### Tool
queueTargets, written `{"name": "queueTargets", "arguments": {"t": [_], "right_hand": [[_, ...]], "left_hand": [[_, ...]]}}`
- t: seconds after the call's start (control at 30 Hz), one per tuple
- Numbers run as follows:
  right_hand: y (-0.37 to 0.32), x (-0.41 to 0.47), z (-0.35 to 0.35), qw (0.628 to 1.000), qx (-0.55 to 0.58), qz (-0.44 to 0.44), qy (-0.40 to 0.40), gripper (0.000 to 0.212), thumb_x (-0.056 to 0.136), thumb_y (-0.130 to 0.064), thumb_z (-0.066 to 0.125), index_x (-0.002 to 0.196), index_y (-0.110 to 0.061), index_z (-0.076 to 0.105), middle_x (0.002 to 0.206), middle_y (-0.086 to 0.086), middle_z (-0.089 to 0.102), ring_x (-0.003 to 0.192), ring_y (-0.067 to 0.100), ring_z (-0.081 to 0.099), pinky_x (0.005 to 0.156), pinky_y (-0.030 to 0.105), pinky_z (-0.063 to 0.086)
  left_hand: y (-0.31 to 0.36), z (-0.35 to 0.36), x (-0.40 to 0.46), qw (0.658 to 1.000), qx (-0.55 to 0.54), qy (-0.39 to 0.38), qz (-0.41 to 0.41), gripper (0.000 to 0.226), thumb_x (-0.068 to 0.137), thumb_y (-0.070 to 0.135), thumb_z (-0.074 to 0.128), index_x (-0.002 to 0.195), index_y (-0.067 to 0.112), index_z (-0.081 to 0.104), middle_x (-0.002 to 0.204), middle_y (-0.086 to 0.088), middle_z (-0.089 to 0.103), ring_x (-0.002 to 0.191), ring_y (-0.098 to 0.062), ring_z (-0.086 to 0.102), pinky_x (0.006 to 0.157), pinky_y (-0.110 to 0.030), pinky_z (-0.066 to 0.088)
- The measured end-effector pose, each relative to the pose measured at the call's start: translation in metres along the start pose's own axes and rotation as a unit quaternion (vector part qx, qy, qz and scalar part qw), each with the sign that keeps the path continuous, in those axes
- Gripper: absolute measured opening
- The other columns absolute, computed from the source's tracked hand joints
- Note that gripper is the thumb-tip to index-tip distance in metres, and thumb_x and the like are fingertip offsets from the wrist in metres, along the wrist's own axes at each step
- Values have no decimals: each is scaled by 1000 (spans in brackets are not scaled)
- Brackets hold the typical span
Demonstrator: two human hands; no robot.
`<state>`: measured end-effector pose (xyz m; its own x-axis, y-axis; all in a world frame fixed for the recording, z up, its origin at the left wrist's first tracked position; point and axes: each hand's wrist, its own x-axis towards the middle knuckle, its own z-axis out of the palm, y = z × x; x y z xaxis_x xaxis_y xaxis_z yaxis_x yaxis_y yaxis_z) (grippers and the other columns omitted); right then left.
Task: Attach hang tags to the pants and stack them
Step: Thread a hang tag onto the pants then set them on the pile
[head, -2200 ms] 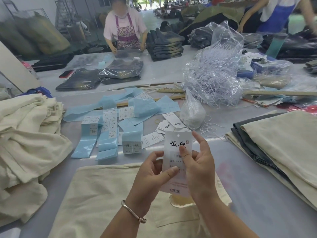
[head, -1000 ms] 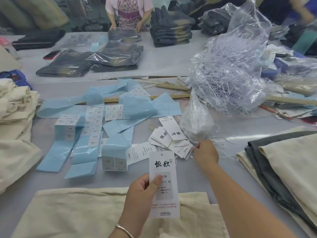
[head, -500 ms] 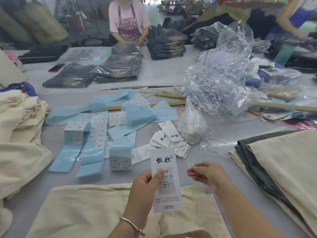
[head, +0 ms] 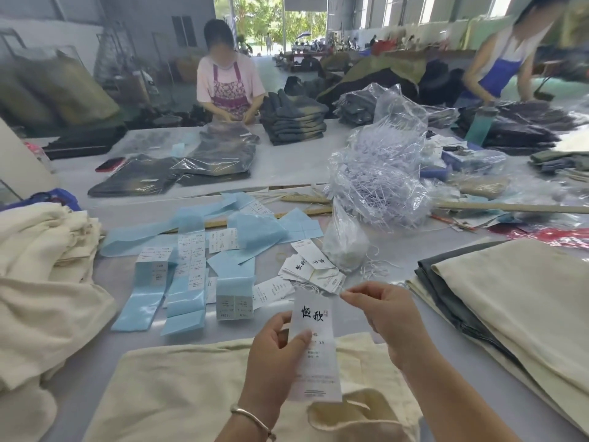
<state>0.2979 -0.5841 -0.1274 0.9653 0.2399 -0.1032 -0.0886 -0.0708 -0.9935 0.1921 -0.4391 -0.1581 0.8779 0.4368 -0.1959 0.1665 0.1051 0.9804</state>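
your left hand (head: 280, 349) holds the hang tag (head: 315, 346) by its left edge, thumb on the front and fingers curled behind. the tag stands up tall, long way up and down, with the big black letters near the top. it hangs in the air just over the cream pants (head: 197, 393) that lie flat on the bench (head: 366, 301) right in front of you.

your right hand (head: 382, 314) is up by the top right corner of the tag. its finger and thumb are pressed together as if they pinch something very thin. it may be a bit of white string, but it is too small to tell for sure.

the thing that matters most now is the top of the tag. that is likely where the little hole is, and your right hand is the closer one to it, just beside the corner. your left hand is lower down, so it can keep the tag still. i think the string has to go through that top end next.

more tags (head: 314, 271) and a small bag of strings (head: 345, 247) lie on the bench just past your hands. pants that look done are stacked at your right (head: 516, 314), and more cream pants are piled at your left (head: 41, 282).
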Motion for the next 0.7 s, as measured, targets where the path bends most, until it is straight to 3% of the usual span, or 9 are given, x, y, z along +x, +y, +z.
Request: {"name": "queueTargets", "arguments": {"t": [0.07, 0.17, 0.27, 0.43, 0.7], "right_hand": [[-7, -13, 8, 998, -36, -49, -10, 12, 78, -12, 77, 67, -16, 74, 45, 2, 54, 43, 0, 43, 45, 10, 34], [-8, -28, 17, 986, -137, -87, -29, 7, 79, -25, 76, 73, -28, 75, 59, 13, 65, 51, 10, 46, 57, 28, 40], [-5, -41, 22, 975, -195, -100, -44, 7, 79, -32, 75, 75, -38, 73, 49, 1, 58, 43, 4, 39, 53, 26, 36], [-6, -52, 27, 949, -293, -112, 3, 10, 79, -41, 73, 69, -39, 71, 44, -18, 50, 44, 5, 44, 49, 21, 29], [-9, -56, 33, 928, -340, -146, 46, 10, 83, -34, 69, 75, -30, 74, 49, -26, 49, 44, 8, 37, 47, 21, 22]], "left_hand": [[1, -2, -6, 998, 47, 5, 38, 19, 89, 5, 64, 103, 19, 66, 79, -7, 75, 67, -22, 69, 61, -32, 55], [2, -5, -17, 989, 116, 15, 91, 17, 90, 11, 64, 99, 25, 65, 71, -1, 74, 59, -14, 66, 56, -26, 51], [5, -10, -25, 981, 148, 29, 121, 9, 92, 19, 64, 95, 27, 67, 62, 1, 71, 52, -10, 62, 52, -24, 46], [6, -17, -32, 981, 144, 40, 120, 8, 94, 22, 62, 88, 22, 67, 64, -2, 72, 60, -19, 69, 60, -40, 54], [6, -19, -41, 974, 152, 44, 162, 11, 94, 22, 61, 90, 27, 69, 68, 5, 73, 60, -12, 69, 53, -27, 53]]}}
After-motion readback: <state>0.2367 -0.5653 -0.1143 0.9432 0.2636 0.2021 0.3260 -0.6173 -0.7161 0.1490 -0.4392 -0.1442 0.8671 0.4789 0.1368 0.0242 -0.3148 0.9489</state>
